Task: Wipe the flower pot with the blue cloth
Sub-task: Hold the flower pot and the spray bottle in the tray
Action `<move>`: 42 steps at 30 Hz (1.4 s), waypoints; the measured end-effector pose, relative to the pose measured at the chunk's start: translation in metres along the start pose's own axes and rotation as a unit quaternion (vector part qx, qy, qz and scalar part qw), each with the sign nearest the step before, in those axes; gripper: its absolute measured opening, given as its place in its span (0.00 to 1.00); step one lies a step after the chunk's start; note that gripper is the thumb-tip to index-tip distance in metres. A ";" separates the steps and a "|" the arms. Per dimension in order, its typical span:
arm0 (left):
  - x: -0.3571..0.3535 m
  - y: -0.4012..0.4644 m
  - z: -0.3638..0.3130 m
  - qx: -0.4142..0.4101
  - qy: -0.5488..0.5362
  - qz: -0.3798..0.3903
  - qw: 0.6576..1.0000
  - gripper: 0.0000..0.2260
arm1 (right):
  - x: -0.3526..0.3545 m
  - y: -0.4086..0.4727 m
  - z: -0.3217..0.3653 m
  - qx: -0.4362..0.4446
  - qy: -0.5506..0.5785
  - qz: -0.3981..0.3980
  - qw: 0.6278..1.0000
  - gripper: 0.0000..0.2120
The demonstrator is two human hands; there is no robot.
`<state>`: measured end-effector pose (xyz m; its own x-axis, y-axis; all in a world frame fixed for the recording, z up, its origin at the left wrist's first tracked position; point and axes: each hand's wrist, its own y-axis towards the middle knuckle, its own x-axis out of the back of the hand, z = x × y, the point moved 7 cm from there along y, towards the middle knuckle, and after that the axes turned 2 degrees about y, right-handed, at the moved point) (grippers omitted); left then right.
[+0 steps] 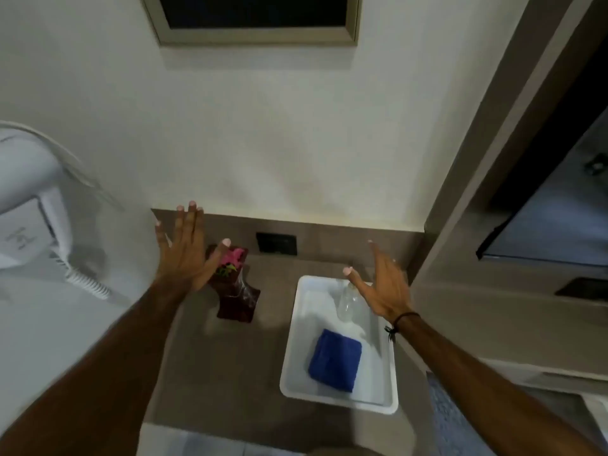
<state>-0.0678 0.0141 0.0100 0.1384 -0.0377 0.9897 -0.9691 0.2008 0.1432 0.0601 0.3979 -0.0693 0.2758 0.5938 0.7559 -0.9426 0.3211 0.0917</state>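
Note:
A dark red flower pot (pixel 238 302) with pink flowers stands on the brown counter near the back wall. My left hand (pixel 186 255) is raised flat with fingers spread, just left of and above the pot, covering part of its flowers. The folded blue cloth (pixel 335 360) lies in a white tray (pixel 296 350) to the right of the pot. My right hand (pixel 383 289) hovers with spread fingers over the far end of the tray and holds nothing.
A clear plastic bottle (pixel 347 302) lies in the tray beyond the cloth. A white wall-mounted hair dryer (pixel 29 222) with a coiled cord hangs at the left. A black socket plate (pixel 276 243) sits on the backsplash. A brown cabinet (pixel 493 192) stands at the right.

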 end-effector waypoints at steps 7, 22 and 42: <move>-0.047 -0.036 -0.006 0.063 -0.042 0.108 0.991 0.48 | -0.064 -0.017 -0.010 -0.162 0.313 0.032 0.935 0.29; -0.085 -0.050 0.002 0.143 -0.151 0.143 0.968 0.48 | -0.084 0.016 0.048 -0.097 0.287 0.086 0.949 0.17; -0.089 -0.048 0.005 0.139 -0.151 0.153 0.967 0.50 | -0.067 0.023 0.038 -0.097 0.282 0.007 0.955 0.12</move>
<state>-0.0346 0.0025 -0.0850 -0.1881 -0.3111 0.9316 -0.9786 -0.0215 -0.2048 0.0125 0.3376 -0.0934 0.3715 0.8845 0.2821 -0.9098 0.4074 -0.0792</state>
